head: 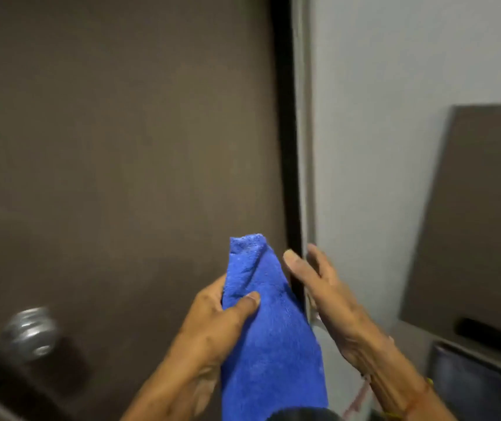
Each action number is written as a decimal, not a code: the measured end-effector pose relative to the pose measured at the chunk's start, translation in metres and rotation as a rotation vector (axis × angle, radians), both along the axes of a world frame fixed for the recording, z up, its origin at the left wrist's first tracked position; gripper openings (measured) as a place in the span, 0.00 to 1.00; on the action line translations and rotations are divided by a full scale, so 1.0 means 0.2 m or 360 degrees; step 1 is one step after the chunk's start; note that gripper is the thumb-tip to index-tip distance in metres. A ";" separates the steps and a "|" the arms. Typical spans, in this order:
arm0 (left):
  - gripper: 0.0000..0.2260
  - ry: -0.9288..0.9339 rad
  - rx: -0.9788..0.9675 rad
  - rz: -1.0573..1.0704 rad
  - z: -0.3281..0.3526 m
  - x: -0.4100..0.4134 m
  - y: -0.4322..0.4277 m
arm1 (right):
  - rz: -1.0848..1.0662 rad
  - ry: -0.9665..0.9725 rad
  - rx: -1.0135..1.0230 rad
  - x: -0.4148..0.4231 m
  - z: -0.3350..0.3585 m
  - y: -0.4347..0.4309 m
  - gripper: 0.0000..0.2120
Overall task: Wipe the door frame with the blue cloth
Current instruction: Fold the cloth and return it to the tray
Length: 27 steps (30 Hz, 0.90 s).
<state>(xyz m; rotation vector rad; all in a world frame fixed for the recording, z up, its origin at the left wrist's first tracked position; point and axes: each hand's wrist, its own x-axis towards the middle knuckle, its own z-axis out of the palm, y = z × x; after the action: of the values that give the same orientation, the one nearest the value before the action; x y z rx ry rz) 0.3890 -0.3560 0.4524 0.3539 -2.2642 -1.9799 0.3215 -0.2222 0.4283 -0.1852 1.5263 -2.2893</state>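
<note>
My left hand (218, 317) grips the folded blue cloth (270, 323), thumb pressed across it — its top end points up in front of the brown door (121, 132). My right hand (328, 296) is open, fingers spread against the grey door frame (302, 147). A blurred silver knob (30, 332) sits lower left.

The brown door (115, 147) carries 1 blurred metal knob (30, 332), apparently round, at its lower left.

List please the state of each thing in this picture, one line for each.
blue cloth: bunched, gripped, not on the frame
left hand: closed on the cloth
right hand: open, fingers at the frame edge
door frame: not being wiped
door: shut
door knob: untouched, blurred
</note>
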 end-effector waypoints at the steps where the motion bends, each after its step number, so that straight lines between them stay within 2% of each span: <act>1: 0.08 -0.0093 0.0080 -0.0083 -0.05 -0.07 0.10 | 0.0039 -0.0058 0.0104 0.00 -0.09 0.15 0.42; 2: 0.07 -0.0165 0.0136 -0.0154 -0.09 -0.15 0.19 | 0.0177 -0.0183 0.0118 -0.01 -0.17 0.29 0.42; 3: 0.07 -0.0226 0.0175 -0.0260 -0.15 -0.23 0.33 | 0.0231 -0.0349 0.0053 -0.02 -0.27 0.44 0.35; 4: 0.06 -0.0263 0.0183 -0.0349 -0.20 -0.30 0.44 | 0.0200 -0.0447 -0.0018 -0.02 -0.34 0.55 0.28; 6: 0.06 -0.0358 0.0123 -0.0450 -0.36 -0.45 0.68 | -0.0012 -0.0517 -0.0093 -0.06 -0.50 0.79 0.21; 7: 0.08 -0.0399 0.0064 -0.0462 -0.45 -0.50 0.79 | -0.0123 -0.0537 -0.0035 -0.09 -0.57 0.89 0.20; 10: 0.24 -0.0724 -0.0015 -0.0614 -0.79 -0.68 1.14 | -0.0457 -0.0692 0.0160 -0.22 -0.89 1.23 0.23; 11: 0.25 -0.0848 -0.0040 -0.0642 -0.90 -0.72 1.23 | -0.0556 -0.0779 0.0180 -0.26 -1.00 1.33 0.24; 14: 0.15 -0.1188 0.0021 -0.0770 -1.24 -0.86 1.48 | -0.0736 -0.1024 0.0125 -0.38 -1.34 1.58 0.21; 16: 0.20 -0.1347 0.0074 -0.0816 -1.51 -0.96 1.61 | -0.0785 -0.1141 0.0077 -0.45 -1.59 1.73 0.21; 18: 0.25 -0.1435 0.0175 -0.0816 -1.76 -1.06 1.73 | -0.0808 -0.1222 0.0055 -0.50 -1.81 1.85 0.17; 22: 0.09 -0.1494 0.0074 -0.0690 -2.10 -1.24 1.91 | -0.0779 -0.1278 0.0096 -0.65 -2.14 2.02 0.23; 25: 0.11 -0.1418 0.0037 -0.0717 -2.30 -1.40 2.02 | -0.0830 -0.1254 0.0257 -0.83 -2.33 2.12 0.26; 27: 0.11 -0.1284 0.0030 -0.0745 -2.38 -1.51 2.08 | -0.0857 -0.1144 0.0258 -0.96 -2.39 2.18 0.25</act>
<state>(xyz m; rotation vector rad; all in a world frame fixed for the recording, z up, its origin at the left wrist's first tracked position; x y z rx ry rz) 0.0865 0.0601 -0.0234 0.8120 -3.0309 -2.3809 0.1291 0.2136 -0.0503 1.0898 1.4410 -2.1837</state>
